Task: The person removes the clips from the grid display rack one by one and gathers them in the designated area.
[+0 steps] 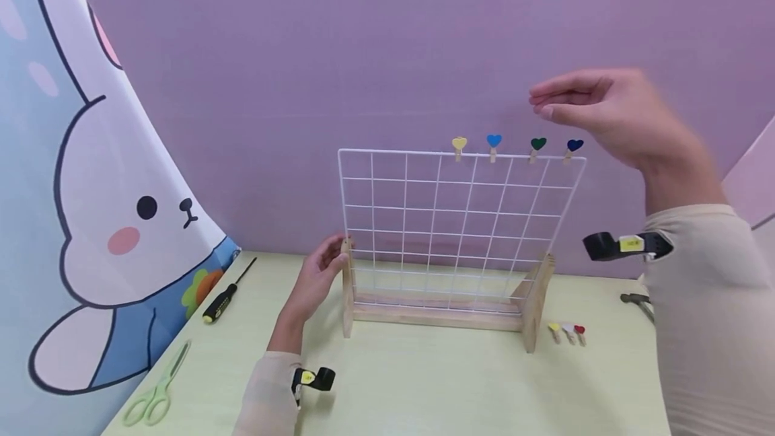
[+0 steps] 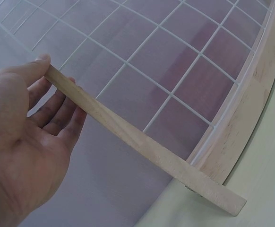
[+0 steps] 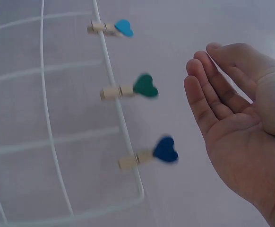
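Note:
A white wire grid (image 1: 418, 208) stands upright in a wooden stand (image 1: 436, 315). My left hand (image 1: 321, 273) holds the stand's left wooden post (image 2: 123, 130) near its top, thumb on one side and fingers behind. Along the right part of the top wire sit mini clothespins with hearts: pale yellow (image 1: 459, 144), light blue (image 1: 494, 141), green (image 3: 146, 86) and dark blue (image 3: 166, 149). Up in the air over the grid's right end is my right hand (image 1: 626, 113), apart from the clothespins. Its fingers are loosely bent, with nothing between them and the thumb.
Three more heart clothespins, yellow (image 1: 554, 330), white (image 1: 568, 332) and red (image 1: 579, 332), lie right of the stand. A hammer (image 1: 636, 300) is partly hidden behind the right sleeve. On the left lie a screwdriver (image 1: 224, 300) and green scissors (image 1: 156, 395), beside a rabbit-print cloth (image 1: 121, 173).

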